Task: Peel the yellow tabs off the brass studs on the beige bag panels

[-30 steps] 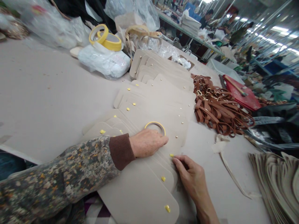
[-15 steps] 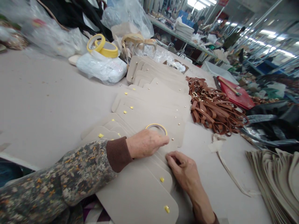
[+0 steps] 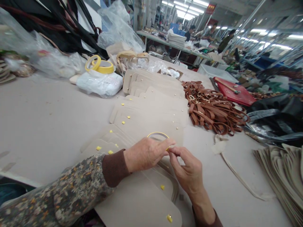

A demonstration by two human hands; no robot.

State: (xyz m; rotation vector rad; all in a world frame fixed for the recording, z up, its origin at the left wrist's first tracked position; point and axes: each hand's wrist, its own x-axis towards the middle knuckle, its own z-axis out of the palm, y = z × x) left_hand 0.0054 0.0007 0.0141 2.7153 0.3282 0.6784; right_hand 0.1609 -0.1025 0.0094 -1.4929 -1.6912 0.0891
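My left hand holds a thin roll of yellow tape upright over overlapping beige leather flaps laid in a row on the table. My right hand meets it at the roll's lower right edge, thumb and forefinger pinched on the yellow tape end. Small yellow tape bits mark the near flaps. Both hands hover just above the flaps.
Brown leather straps are heaped to the right, with a red case beyond. Two yellow tape rolls sit on a white bag at the back. Stacked beige pieces lie at the far right. People work at distant tables.
My left hand lifted the tape roll off the flaps. My right hand rose from the flap edge to pinch the tape at the roll. The view tilted up slightly.
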